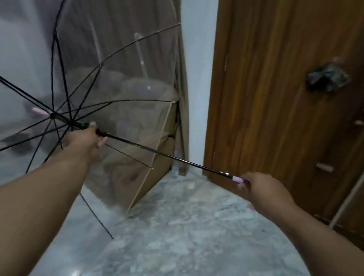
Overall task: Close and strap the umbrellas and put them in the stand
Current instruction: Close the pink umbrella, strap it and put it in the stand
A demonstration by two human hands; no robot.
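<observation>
An open umbrella with a clear canopy (110, 41) and black ribs fills the left half of the view, lying on its side with the canopy facing away from me. Its black shaft (162, 153) runs from the hub at the left down to a pink handle (237, 179) at the right. My left hand (84, 141) grips the shaft at the black runner, close to the hub. My right hand (262, 190) is closed around the pink handle. Through the canopy I see blurred clear shapes that may be other umbrellas; I cannot tell.
A brown wooden door (287, 94) stands at the right, with a dark object (327, 76) hanging on it. A white wall corner (193, 69) rises in the middle. A brown cardboard box (160, 170) sits behind the canopy. The floor (196, 245) is grey speckled stone.
</observation>
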